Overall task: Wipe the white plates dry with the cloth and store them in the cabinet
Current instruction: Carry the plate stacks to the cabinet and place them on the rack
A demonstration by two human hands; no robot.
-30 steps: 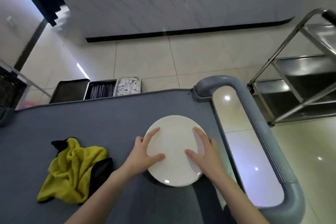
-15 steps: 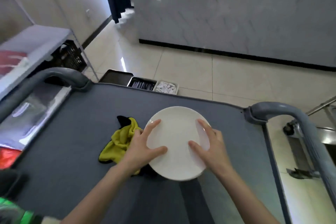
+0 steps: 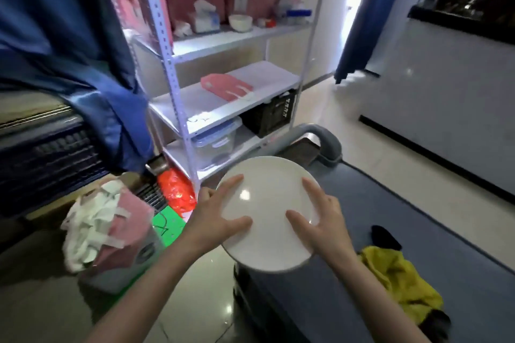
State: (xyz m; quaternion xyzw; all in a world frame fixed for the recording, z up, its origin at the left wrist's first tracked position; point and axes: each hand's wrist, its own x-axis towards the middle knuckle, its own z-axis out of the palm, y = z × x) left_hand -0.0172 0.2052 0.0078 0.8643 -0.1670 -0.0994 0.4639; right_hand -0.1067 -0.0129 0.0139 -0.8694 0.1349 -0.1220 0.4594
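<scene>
At frame centre, each grip, left hand [image 3: 214, 220] and right hand [image 3: 324, 221], clasps the white plate [image 3: 267, 200]; storing step, steady carry needed.

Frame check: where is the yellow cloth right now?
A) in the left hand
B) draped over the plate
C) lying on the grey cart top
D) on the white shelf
C: the yellow cloth lies on the grey cart top, to the right of the white plate, which the left hand and right hand hold.
</scene>
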